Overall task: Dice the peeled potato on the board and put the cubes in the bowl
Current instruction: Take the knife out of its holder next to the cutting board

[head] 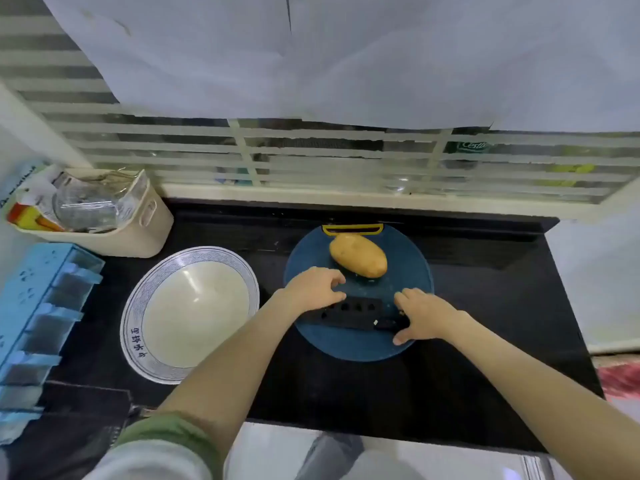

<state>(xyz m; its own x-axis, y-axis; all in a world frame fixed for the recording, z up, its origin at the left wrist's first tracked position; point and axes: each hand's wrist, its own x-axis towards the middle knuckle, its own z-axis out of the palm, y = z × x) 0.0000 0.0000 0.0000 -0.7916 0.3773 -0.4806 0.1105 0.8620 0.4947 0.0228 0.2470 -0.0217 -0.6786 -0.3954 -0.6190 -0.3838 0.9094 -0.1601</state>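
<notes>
A peeled yellow potato point(358, 254) lies whole on the far half of a round blue cutting board point(349, 348). A black knife point(349, 313) with holes in its blade lies flat across the board's middle, handle to the right. My left hand point(313, 287) hovers over the blade's left end, just short of the potato, fingers loosely curled and holding nothing. My right hand point(424, 315) covers the end of the knife handle, with fingers on its far side and thumb on its near side, not curled round it. A wide white bowl point(138, 306) with a patterned rim stands empty to the left of the board.
The board and bowl sit on a black countertop point(485, 341). A beige basket point(145, 230) of packets stands at the back left, a blue plastic rack point(38, 313) at the far left. A window sill with blinds runs behind.
</notes>
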